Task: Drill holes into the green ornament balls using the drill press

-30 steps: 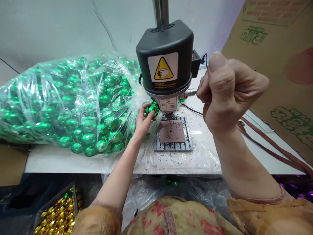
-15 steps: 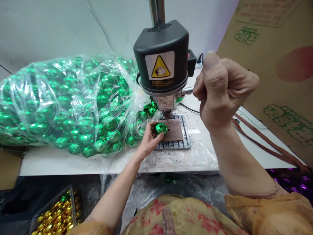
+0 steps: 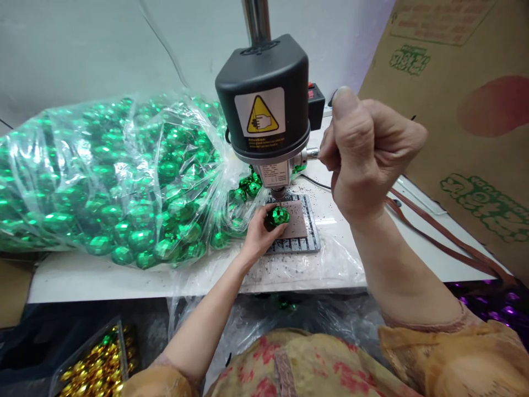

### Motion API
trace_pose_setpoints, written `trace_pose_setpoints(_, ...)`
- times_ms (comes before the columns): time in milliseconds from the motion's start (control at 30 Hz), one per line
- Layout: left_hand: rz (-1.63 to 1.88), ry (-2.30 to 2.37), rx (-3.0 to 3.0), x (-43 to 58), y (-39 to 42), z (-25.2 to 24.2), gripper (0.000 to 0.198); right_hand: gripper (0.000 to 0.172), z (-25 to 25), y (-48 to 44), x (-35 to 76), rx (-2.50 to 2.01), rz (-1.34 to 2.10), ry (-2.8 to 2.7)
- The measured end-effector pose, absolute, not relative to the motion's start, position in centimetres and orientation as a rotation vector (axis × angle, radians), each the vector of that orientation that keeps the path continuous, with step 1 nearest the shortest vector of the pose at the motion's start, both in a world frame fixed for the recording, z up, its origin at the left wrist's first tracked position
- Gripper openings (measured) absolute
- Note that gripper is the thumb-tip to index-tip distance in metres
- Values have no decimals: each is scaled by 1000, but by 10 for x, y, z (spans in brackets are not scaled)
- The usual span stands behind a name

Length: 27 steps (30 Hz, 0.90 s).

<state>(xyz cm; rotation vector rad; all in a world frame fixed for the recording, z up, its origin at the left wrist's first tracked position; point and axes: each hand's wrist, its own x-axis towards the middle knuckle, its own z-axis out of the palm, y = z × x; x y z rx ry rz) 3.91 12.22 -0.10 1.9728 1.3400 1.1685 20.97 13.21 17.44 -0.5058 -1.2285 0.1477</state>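
Between the fingers and thumb of my left hand (image 3: 262,236) is a shiny green faceted ball (image 3: 280,216). It sits directly under the chuck (image 3: 279,193) of a small black drill press (image 3: 264,94), above a brown board (image 3: 298,219) on the slotted metal base (image 3: 309,246). My right hand (image 3: 363,149) is closed in a fist around the feed handle (image 3: 312,154) at the machine's right side; most of the handle is hidden by the fingers. Whether the bit touches the ball I cannot tell.
A large clear bag (image 3: 103,182) of green balls lies on the white table (image 3: 82,281) at left, with loose green balls near its mouth. Dark shavings litter the base. A cardboard box (image 3: 454,138) stands at right. Below left is a bin of gold balls (image 3: 93,364).
My left hand has brought the green ball right, under the chuck, and the ball has turned. My right hand stays on the feed handle. The whole view has shifted slightly.
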Motion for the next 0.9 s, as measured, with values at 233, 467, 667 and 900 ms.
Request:
trace_pose_setpoints(233, 1233, 1438, 2032, 55, 123, -14, 54, 54, 181, 137, 209, -513, 176, -1225)
trace_pose_setpoints(467, 1231, 1421, 1861, 55, 119, -17, 53, 47, 167, 128, 210, -480, 160, -1226)
trace_pose_setpoints(667, 1245, 1379, 1876, 54, 119, -18, 53, 47, 151, 131, 207, -302, 93, -1197)
trace_pose_setpoints(900, 1262, 1366, 1884, 54, 117, -20, 53, 54, 140, 132, 208, -353, 15, -1191)
